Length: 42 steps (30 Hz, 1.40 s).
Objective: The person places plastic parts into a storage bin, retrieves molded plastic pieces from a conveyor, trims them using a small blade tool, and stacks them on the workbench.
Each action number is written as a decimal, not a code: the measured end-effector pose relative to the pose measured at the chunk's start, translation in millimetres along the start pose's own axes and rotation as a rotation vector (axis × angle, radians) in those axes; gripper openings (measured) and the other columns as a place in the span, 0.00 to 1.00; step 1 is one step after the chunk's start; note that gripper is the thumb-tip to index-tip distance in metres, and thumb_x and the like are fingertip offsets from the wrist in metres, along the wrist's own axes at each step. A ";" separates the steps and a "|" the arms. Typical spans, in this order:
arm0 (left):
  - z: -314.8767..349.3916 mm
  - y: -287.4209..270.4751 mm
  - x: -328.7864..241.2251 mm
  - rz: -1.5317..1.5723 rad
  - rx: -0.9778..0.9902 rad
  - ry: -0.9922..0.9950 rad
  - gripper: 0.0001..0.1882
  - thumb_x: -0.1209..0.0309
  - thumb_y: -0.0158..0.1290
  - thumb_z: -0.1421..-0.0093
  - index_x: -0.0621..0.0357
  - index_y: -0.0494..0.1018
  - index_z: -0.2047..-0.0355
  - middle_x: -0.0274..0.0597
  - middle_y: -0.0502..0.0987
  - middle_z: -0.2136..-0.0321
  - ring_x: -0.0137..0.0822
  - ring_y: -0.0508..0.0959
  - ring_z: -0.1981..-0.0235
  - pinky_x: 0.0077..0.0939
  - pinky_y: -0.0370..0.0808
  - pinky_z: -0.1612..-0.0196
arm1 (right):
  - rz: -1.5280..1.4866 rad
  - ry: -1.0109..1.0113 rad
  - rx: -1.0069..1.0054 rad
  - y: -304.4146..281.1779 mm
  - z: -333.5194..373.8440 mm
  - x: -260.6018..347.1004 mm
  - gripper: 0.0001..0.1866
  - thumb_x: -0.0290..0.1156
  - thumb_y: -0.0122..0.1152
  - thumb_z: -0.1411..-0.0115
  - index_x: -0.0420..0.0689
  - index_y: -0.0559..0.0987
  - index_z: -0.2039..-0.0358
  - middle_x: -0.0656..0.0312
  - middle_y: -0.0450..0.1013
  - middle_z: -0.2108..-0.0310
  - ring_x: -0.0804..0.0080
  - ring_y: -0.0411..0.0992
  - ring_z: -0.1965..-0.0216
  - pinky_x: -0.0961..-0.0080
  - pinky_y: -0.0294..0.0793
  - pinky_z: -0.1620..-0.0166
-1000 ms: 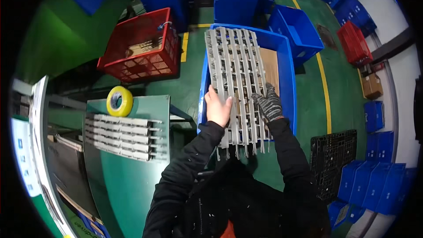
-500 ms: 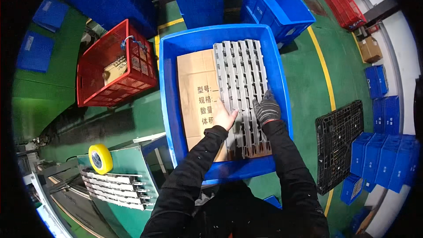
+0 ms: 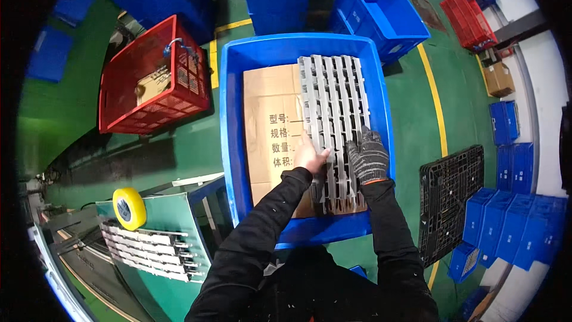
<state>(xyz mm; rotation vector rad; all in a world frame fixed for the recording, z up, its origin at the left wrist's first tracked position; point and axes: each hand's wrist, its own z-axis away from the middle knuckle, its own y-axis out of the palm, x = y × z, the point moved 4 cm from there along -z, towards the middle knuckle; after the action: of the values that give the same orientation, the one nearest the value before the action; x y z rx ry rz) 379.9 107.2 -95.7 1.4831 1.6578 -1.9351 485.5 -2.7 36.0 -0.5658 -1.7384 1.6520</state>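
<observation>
A row of long light-grey slotted strips [image 3: 336, 101] lies side by side on a brown cardboard sheet [image 3: 262, 101] inside a large blue bin [image 3: 304, 232]. My bare left hand [image 3: 310, 156] is at the left edge of the row, thumb on top and fingers curled down its side, partly hidden. My right hand [image 3: 370, 158], in a dark striped glove, grips the row's right side near the bin wall. Between them the two hands hold the strips' lower half. Their near ends lie close to the bin's front wall.
On a green-topped table [image 3: 193, 226] at lower left lie more grey strips [image 3: 146, 253] and a yellow tape roll [image 3: 129, 209]. A red crate [image 3: 149, 119] stands left, another blue bin [image 3: 387, 18] behind right. A black pallet [image 3: 450, 203] and stacked blue boxes [image 3: 506, 223] are right.
The strips have shifted slightly right over the cardboard, and their near ends sit closer together. Both hands stay on the row, the right one a little nearer to me. The whole view has shifted slightly.
</observation>
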 end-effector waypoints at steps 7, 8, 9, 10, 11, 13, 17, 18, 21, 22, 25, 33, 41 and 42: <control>47.7 -75.7 -94.6 0.459 0.182 -0.051 0.42 0.54 0.52 0.52 0.72 0.48 0.46 0.66 0.56 0.49 0.55 0.58 0.46 0.36 0.56 0.45 | -0.439 -0.212 -0.329 -41.7 45.4 5.3 0.16 0.34 0.53 0.49 0.39 0.71 0.61 0.50 0.68 0.65 0.57 0.69 0.68 0.66 0.69 0.64; 56.2 -92.6 -124.8 0.521 0.143 0.079 0.38 0.59 0.51 0.50 0.71 0.49 0.46 0.62 0.57 0.49 0.54 0.59 0.48 0.34 0.57 0.45 | -0.418 -0.257 -0.419 -49.9 44.5 -8.8 0.14 0.31 0.53 0.48 0.38 0.71 0.62 0.51 0.69 0.67 0.57 0.69 0.68 0.66 0.69 0.63; 61.6 -89.2 -144.0 0.565 0.120 0.123 0.33 0.63 0.51 0.50 0.69 0.54 0.48 0.59 0.58 0.51 0.52 0.62 0.50 0.33 0.58 0.46 | -0.616 -0.165 -0.356 -55.0 38.1 -29.1 0.12 0.28 0.53 0.49 0.38 0.72 0.64 0.51 0.69 0.68 0.57 0.69 0.68 0.67 0.69 0.62; 56.3 -79.4 -162.3 0.550 0.043 0.158 0.31 0.65 0.52 0.51 0.68 0.55 0.50 0.58 0.59 0.52 0.51 0.62 0.51 0.33 0.58 0.47 | -0.612 -0.263 -0.377 -59.4 16.4 -56.9 0.11 0.28 0.53 0.49 0.38 0.72 0.65 0.51 0.69 0.69 0.58 0.69 0.69 0.67 0.69 0.62; 51.2 -72.0 -177.9 0.533 -0.028 0.195 0.29 0.67 0.52 0.51 0.66 0.57 0.51 0.57 0.60 0.53 0.50 0.62 0.51 0.34 0.58 0.47 | -0.609 -0.355 -0.399 -63.1 -8.3 -85.0 0.10 0.28 0.53 0.49 0.38 0.72 0.66 0.51 0.69 0.70 0.58 0.69 0.69 0.68 0.69 0.62; 36.2 -51.8 -198.1 0.306 -0.237 0.092 0.26 0.69 0.51 0.51 0.64 0.59 0.53 0.53 0.61 0.54 0.48 0.62 0.51 0.34 0.58 0.47 | -0.646 -0.434 -0.295 -69.9 -65.5 -123.5 0.08 0.30 0.55 0.49 0.39 0.74 0.70 0.52 0.70 0.73 0.57 0.69 0.70 0.67 0.68 0.64; 34.2 -75.2 -150.8 -0.022 -0.541 -0.169 0.26 0.68 0.51 0.51 0.68 0.59 0.53 0.55 0.63 0.55 0.48 0.63 0.52 0.34 0.59 0.48 | -0.530 -0.510 0.034 -29.6 -125.9 -95.1 0.22 0.46 0.55 0.52 0.41 0.74 0.64 0.51 0.71 0.68 0.55 0.70 0.65 0.64 0.68 0.60; 36.6 -84.2 -132.6 -0.027 -0.547 -0.169 0.26 0.68 0.51 0.51 0.68 0.59 0.53 0.55 0.63 0.55 0.48 0.63 0.52 0.34 0.59 0.48 | -0.403 -0.513 0.075 -17.8 -128.2 -67.3 0.26 0.48 0.56 0.53 0.40 0.72 0.60 0.51 0.70 0.63 0.56 0.68 0.60 0.66 0.67 0.56; 42.3 -98.0 -69.6 0.014 -0.529 -0.491 0.34 0.62 0.54 0.53 0.72 0.57 0.51 0.60 0.61 0.53 0.50 0.61 0.50 0.34 0.58 0.46 | -0.170 -0.369 0.347 4.6 -132.3 3.1 0.39 0.61 0.53 0.57 0.37 0.70 0.56 0.46 0.66 0.55 0.56 0.65 0.53 0.68 0.63 0.50; 42.5 -97.1 -56.2 0.041 -0.518 -0.538 0.36 0.60 0.54 0.53 0.73 0.56 0.51 0.60 0.61 0.52 0.50 0.61 0.49 0.34 0.57 0.46 | -0.114 -0.348 0.433 11.4 -131.8 21.4 0.42 0.63 0.51 0.57 0.37 0.69 0.55 0.46 0.66 0.55 0.55 0.64 0.53 0.67 0.63 0.50; 36.2 -95.2 -26.1 0.078 -0.479 -0.614 0.41 0.55 0.56 0.55 0.75 0.54 0.50 0.60 0.61 0.53 0.47 0.65 0.53 0.34 0.61 0.49 | -0.008 -0.360 0.519 35.9 -120.1 58.8 0.49 0.68 0.48 0.59 0.36 0.62 0.48 0.43 0.62 0.51 0.54 0.63 0.51 0.66 0.62 0.50; 55.4 -120.2 7.9 0.093 -0.475 -0.646 0.41 0.62 0.57 0.58 0.75 0.52 0.49 0.62 0.60 0.54 0.54 0.59 0.50 0.36 0.55 0.45 | -0.099 -0.290 0.552 65.1 -54.6 108.3 0.52 0.64 0.54 0.60 0.32 0.56 0.46 0.42 0.56 0.47 0.54 0.56 0.45 0.68 0.56 0.44; 82.0 -220.0 -19.7 0.266 -0.529 -0.332 0.36 0.71 0.56 0.55 0.73 0.51 0.49 0.58 0.58 0.53 0.50 0.61 0.50 0.32 0.59 0.47 | -0.272 -0.283 0.337 9.3 1.7 149.4 0.46 0.62 0.55 0.58 0.31 0.65 0.53 0.39 0.64 0.54 0.50 0.63 0.52 0.66 0.61 0.49; 83.7 -226.5 -24.0 0.306 -0.528 -0.317 0.37 0.69 0.55 0.55 0.72 0.51 0.49 0.58 0.58 0.53 0.50 0.61 0.50 0.32 0.59 0.47 | -0.257 -0.281 0.316 0.6 7.8 152.3 0.45 0.61 0.56 0.58 0.30 0.66 0.54 0.39 0.64 0.55 0.50 0.64 0.53 0.66 0.62 0.50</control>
<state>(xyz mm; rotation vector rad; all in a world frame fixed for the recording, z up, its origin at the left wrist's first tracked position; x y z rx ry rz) 190.2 107.9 55.7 1.0824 1.5294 -1.3462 375.4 99.8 61.2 0.0375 -1.6109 1.8317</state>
